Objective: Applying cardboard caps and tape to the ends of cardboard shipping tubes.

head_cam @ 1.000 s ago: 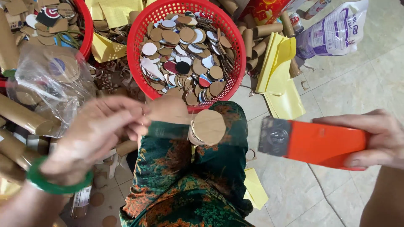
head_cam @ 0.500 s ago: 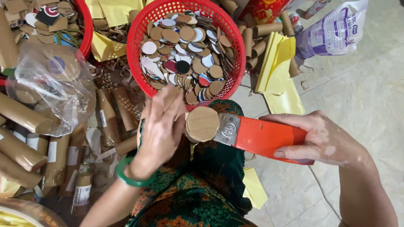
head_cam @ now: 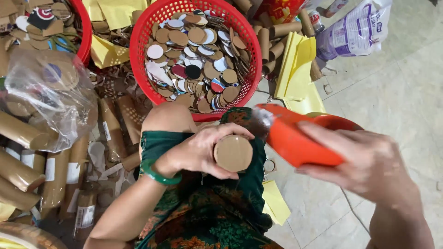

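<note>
The floor [head_cam: 392, 106] is of pale tiles, and around the person's knees it carries much material. At the left lie many brown cardboard tubes [head_cam: 20, 133] and a clear plastic bag [head_cam: 46, 97] with round discs inside. Yellow paper sheets [head_cam: 295, 69] lie at the right of the red basket [head_cam: 138, 50], which stands just in front of the knee and is well filled with round cardboard discs [head_cam: 198, 60], brown, white and coloured. So a large supply of discs is ready, and many tubes are waiting; I judge that most of the work is left.

The work in hand is on one tube [head_cam: 233, 153], which stands upright on the lap, on the green patterned cloth [head_cam: 207, 216]. A brown disc covers its top end. The left hand [head_cam: 198, 152], with a green bangle [head_cam: 159, 173] at the wrist, has its grip closed around this tube. The right hand [head_cam: 364, 166] has its grip closed on an orange tool [head_cam: 300, 136], whose metal front end is blurred and lies just beside the tube's top; whether it touches, I cannot tell.

Compared with half a second ago, the left hand is now wrapped more fully around the tube, not only at its side, and the orange tool is turned and lifted, so it looks bigger and more blurred than before.
</note>
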